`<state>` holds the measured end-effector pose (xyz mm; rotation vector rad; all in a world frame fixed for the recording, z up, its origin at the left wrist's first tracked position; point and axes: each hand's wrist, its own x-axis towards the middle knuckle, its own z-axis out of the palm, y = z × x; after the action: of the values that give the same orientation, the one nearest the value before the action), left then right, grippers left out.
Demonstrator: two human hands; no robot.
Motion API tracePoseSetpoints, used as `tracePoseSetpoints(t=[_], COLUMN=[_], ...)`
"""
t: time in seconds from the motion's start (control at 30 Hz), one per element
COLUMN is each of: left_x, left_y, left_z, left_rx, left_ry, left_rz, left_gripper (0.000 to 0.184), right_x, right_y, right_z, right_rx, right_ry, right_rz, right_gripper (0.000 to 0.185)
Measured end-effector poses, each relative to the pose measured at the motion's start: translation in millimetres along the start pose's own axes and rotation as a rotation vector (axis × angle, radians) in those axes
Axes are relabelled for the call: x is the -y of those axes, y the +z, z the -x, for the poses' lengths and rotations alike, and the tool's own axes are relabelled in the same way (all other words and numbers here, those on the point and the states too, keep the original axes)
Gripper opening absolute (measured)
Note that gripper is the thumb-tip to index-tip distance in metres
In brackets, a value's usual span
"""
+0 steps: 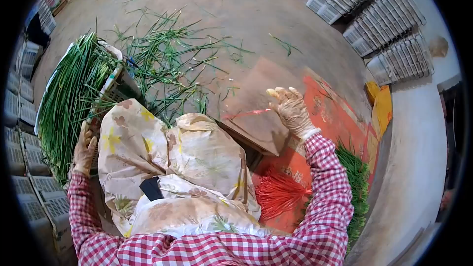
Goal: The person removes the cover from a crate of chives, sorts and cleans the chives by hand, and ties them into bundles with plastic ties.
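My gloved left hand (85, 149) is at the near side of a crate (120, 86) heaped with long green chives (74, 93). Its fingers are apart and rest against the crate's edge by the stalks. My gloved right hand (293, 112) is raised over a brown board (266, 88), fingers curled. A thin, blurred red tie (249, 114) stretches leftward from beside its fingertips; the pinch itself is not clear. A fanned bundle of red ties (278, 194) lies on red printed sheeting below my right forearm.
Loose chives (167, 54) litter the floor ahead. More greens (354, 182) lie beyond my right arm. Stacked crates (384, 24) stand at the far right, others (47, 192) along the left. A yellow bag (379, 106) lies by the white wall. A stained apron (207, 152) covers my lap.
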<state>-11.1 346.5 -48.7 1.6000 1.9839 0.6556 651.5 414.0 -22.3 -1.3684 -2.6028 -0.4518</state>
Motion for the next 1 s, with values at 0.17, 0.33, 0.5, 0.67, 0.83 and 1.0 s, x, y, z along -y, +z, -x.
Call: tracePoseSetpoints(t=[0.17,0.33,0.5,0.67,0.83,1.0], left_x=[94,112,115,119,103,69], left_y=[-19,-13,1,-9,-3,-3], left_z=[59,89,109,124,116,126], left_rx=[-0.11,-0.128,-0.137,-0.12,-0.148,-0.095], left_ry=[-0.066,-0.267,-0.242,-0.308,-0.411,-0.274], left_rz=[-0.066,-0.219,-0.031,-0.138,0.127,-0.261], left_gripper=[0.068,0.073,0.074,0.073,0.068,0.073], right_x=[-29,-67,-52,-40,4,16], right_y=[59,124,123,94,95,145], right_z=[8,-20,-40,-5,85,137], right_rx=[0.325,0.31,0.353,0.101,-0.336,-0.162], right_ry=[-0.163,0.021,0.052,0.45,1.157,1.414], right_rz=[0.13,0.176,0.218,-0.093,-0.434,-1.137], right_gripper=[0.03,0.045,0.043,0.051,0.052,0.06])
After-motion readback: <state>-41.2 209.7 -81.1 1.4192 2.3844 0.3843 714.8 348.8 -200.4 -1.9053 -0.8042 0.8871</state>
